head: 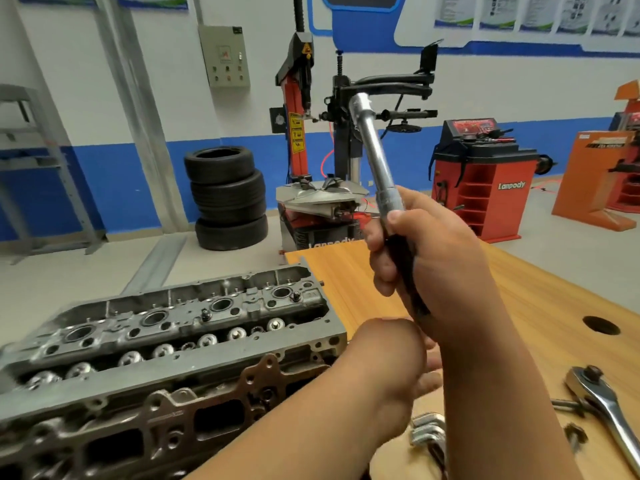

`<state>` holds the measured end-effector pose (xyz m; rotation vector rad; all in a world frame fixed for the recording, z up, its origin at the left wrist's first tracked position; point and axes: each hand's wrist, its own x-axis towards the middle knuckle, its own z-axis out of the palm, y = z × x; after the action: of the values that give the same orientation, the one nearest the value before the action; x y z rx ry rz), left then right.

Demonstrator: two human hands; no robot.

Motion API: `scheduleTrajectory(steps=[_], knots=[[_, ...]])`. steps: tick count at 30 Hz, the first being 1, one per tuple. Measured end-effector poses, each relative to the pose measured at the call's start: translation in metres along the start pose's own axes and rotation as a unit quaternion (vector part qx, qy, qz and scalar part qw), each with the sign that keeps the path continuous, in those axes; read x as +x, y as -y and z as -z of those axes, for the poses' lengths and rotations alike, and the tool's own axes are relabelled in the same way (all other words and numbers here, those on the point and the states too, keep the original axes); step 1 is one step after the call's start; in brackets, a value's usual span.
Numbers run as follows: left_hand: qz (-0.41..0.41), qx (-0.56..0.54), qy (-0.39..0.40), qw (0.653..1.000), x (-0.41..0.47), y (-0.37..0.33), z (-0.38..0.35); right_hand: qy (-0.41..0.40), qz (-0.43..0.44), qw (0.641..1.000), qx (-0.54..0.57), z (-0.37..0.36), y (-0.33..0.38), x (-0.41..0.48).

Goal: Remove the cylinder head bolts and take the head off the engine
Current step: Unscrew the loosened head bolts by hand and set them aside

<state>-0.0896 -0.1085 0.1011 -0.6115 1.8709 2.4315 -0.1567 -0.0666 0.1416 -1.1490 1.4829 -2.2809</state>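
1. Wrench (372,150) stands raised, the right hand (426,258) wrapped round its handle; the left hand (394,358) at the base hides its grip.
2. Cylinder head (173,334) lies left on the table (346,271); the person should seat the drive squarely before pulling.

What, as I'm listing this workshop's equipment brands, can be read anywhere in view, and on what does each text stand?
"Lanpody": front of the red wheel balancer.
"Lanpody", partly hidden by the bench: tyre changer's base.
Too small or blurred to read: yellow stickers on the tyre changer's column, wall posters, orange machine's label, grey wall box.
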Motion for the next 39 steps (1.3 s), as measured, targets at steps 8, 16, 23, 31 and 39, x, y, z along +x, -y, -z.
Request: scheduleTrajectory(steps=[8,16,23,31,39], knots=[[-0.182,0.468,-0.212,0.838,0.015,-0.070,0.111,-0.125,-0.175,0.976,0.025,-0.030,-0.065,0.109],[-0.178,0.531,-0.271,0.783,0.095,-0.049,0.151,-0.106,-0.073,0.982,-0.141,-0.044,-0.123,0.140],[-0.144,0.498,-0.275,0.810,0.109,-0.050,0.158,-0.036,-0.085,0.980,-0.177,-0.040,-0.135,0.135],[-0.106,0.498,-0.215,0.833,0.109,-0.069,0.155,-0.049,-0.024,0.902,-0.428,-0.055,-0.132,0.133],[-0.217,0.379,-0.191,0.879,0.121,-0.062,0.149,-0.006,-0.019,0.920,-0.391,-0.031,-0.119,0.138]])
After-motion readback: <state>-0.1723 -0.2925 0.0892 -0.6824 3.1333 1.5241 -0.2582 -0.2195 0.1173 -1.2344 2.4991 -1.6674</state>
